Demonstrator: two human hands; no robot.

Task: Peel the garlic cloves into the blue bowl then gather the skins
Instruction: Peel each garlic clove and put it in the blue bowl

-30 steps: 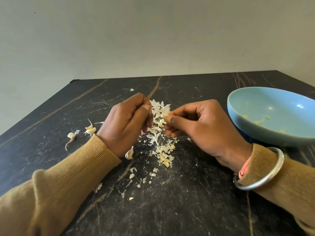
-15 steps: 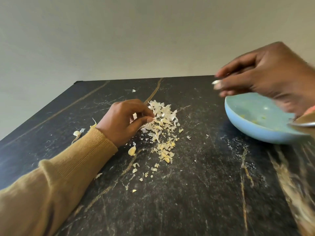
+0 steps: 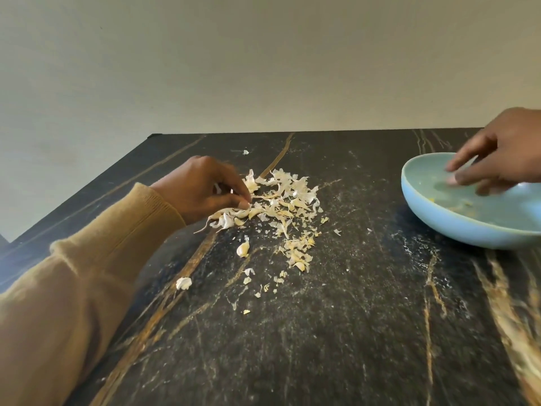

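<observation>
Plain pale wall [image 3: 263,68] behind a black, gold-veined table [image 3: 322,347].

Head view, looking forward and down. Left of centre: left hand [image 3: 205,186] in a mustard sleeve [image 3: 102,259], fingers curled, thumb and forefinger pinching at the near-left edge of a loose pile of skins [image 3: 281,197]; skin or clove in the pinch, unclear. Just nearer than the pile: one garlic clove [image 3: 243,249], skin apparently on. Closer to the sleeve: a second pale piece [image 3: 183,283], clove or husk, hard to tell. Smaller flakes scattered toward the viewer.

Far right: blue bowl [image 3: 439,227], partly cut off by the frame edge, well apart from the pile. Over its inside: right hand [image 3: 497,153], blurred, fingers loosely extended downward, nothing visibly held. On the bowl floor: a few small yellowish bits [image 3: 465,203], too small to identify with certainty.

Judged progress: peeling close to done, with perhaps one or two cloves waiting on the table. Gathering not finished, with skins spread loose rather than heaped and stray flakes yet to sweep in.
</observation>
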